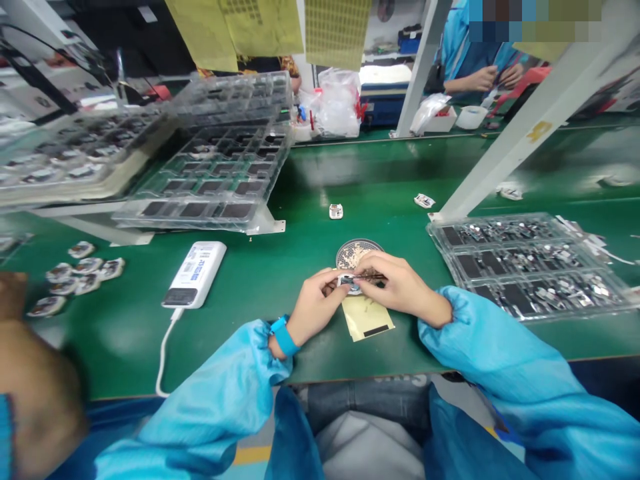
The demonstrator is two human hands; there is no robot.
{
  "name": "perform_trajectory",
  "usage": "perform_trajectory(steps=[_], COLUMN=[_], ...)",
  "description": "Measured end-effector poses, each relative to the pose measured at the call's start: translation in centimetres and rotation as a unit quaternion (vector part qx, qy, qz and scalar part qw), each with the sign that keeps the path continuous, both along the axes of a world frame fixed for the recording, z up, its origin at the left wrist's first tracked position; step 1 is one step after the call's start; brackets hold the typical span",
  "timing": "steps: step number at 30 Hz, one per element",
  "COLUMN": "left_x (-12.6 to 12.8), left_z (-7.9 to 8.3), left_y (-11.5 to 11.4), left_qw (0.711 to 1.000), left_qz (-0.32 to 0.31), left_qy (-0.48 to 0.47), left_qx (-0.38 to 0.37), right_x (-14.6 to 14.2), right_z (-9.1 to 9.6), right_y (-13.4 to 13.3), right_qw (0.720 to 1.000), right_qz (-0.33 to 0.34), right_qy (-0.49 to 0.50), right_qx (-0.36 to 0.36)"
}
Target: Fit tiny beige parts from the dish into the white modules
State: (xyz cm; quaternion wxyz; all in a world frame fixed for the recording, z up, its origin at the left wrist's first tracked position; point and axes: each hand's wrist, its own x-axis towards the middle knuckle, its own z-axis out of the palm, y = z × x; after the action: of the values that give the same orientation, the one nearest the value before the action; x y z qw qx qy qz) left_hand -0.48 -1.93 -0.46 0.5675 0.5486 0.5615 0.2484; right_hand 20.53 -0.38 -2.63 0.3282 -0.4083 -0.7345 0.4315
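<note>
My left hand is closed around a small white device housing with electronics showing inside. My right hand grips a pair of dark tweezers, whose tip reaches to the housing; the exact contact is hidden by my fingers. Just behind my hands is a round dish of tiny pale parts, partly covered by my right hand. A yellow paper with a black strip lies under them. Farther back on the green bench sits another white housing.
To the left lie a white power bank with a cable and several white housings. Clear trays stand on a rack; a parts tray is at right. A slanted post rises there. A neighbour's arm edges in; a co-worker's hands are across.
</note>
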Motion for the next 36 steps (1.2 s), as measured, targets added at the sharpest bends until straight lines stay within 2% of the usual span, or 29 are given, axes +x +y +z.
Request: perform_trajectory(steps=[5,8,10,13,15,16,18,21,23,25,27,29,32,34,36], left_x=[0.5,1.1,1.0,-0.4,-1.9,-2.7,-3.7,-3.7,-3.2,-2.8,-2.7,-2.7,-2.4,-1.7,-0.8], left_z=[-0.1,0.0,-0.1,-1.2,-2.4,-3.1,-4.4,-6.0,-7.0,-7.9,-8.6,-8.9,-8.1,-6.7,-4.8], left_y=[-0.2,-0.1,1.0,5.1,9.2,11.3,14.9,17.6,17.9,17.7,17.8,18.1,17.8,16.2,13.2], left_qw=[0.999,0.995,0.996,0.997,0.985,0.970,0.930,0.909,0.900,0.888,0.885,0.884,0.895,0.925,0.965], left_qz=[0.018,0.040,0.046,0.059,0.075,0.073,0.025,-0.007,-0.083,-0.166,-0.189,-0.176,-0.127,-0.051,0.021], left_qy=[-0.032,-0.068,-0.071,-0.011,0.093,0.175,0.335,0.385,0.385,0.382,0.383,0.384,0.359,0.296,0.170], left_qx=[-0.027,-0.056,-0.042,0.047,0.128,0.153,0.151,0.159,0.189,0.194,0.185,0.199,0.234,0.232,0.197], right_x=[-0.4,-0.5,-0.3,0.5,1.2,1.5,2.1,3.0,3.4,3.7,3.7,3.5,3.2,2.9,2.8], right_z=[0.1,0.1,0.0,0.0,0.3,0.4,0.8,1.2,1.2,0.9,0.5,0.2,-0.1,-0.1,-0.2], right_y=[-0.1,-0.1,0.2,0.8,1.2,1.4,1.5,1.3,0.9,0.5,-0.1,-0.9,-2.1,-3.0,-3.6], right_qw=[0.999,0.994,0.986,0.972,0.972,0.973,0.977,0.979,0.974,0.957,0.932,0.920,0.931,0.933,0.929], right_qz=[-0.038,-0.104,-0.163,-0.227,-0.230,-0.225,-0.208,-0.202,-0.211,-0.200,-0.149,-0.086,-0.017,0.014,0.037], right_qy=[0.010,0.019,0.011,-0.005,0.000,0.005,0.014,0.005,0.019,0.079,0.151,0.179,0.147,0.131,0.130], right_qx=[0.014,0.000,-0.031,-0.059,-0.051,-0.048,-0.039,-0.031,-0.085,-0.194,-0.293,-0.338,-0.335,-0.335,-0.343])
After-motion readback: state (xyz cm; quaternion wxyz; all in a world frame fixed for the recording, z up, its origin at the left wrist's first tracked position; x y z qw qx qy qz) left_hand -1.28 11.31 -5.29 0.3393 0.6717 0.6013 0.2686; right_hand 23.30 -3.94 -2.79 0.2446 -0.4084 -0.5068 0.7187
